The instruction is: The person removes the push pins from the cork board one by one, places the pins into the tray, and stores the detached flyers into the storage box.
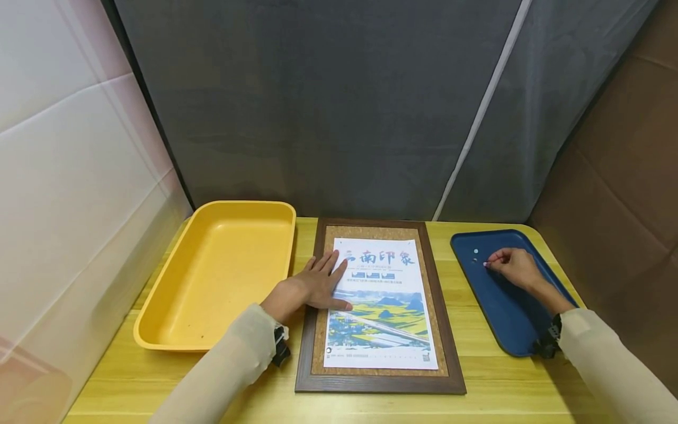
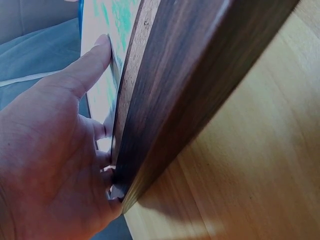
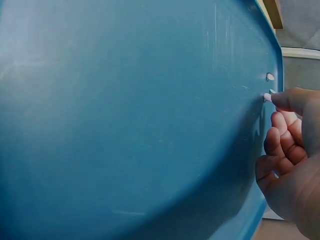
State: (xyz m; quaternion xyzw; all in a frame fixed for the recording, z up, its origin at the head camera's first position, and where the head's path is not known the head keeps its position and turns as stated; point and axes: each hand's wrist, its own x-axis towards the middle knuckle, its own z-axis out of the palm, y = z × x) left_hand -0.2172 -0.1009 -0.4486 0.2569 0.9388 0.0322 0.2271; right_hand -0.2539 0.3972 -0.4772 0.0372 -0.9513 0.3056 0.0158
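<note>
A printed poster point(image 1: 378, 341) with a landscape picture lies on a cork board point(image 1: 444, 359) in a dark wooden frame point(image 1: 381, 385). My left hand point(image 1: 320, 282) rests with spread fingers on the poster's left side, across the board's left frame edge. In the left wrist view its thumb point(image 2: 92, 65) lies along the paper. Over the far part of a blue tray point(image 1: 524, 330), my right hand point(image 1: 516, 268) pinches a small pale thumbtack point(image 3: 267, 97) between thumb and index finger, the other fingers curled. Beside it on the tray lies another white thumbtack point(image 1: 475, 251), with a smaller piece near it.
To the left of the board stands a deep yellow tray point(image 1: 139, 330) with a tiny dark speck in it. All stand on a yellow wooden table point(image 1: 495, 388). A grey panel point(image 1: 318, 106) closes the back, with a white sheet at left and a brown one at right.
</note>
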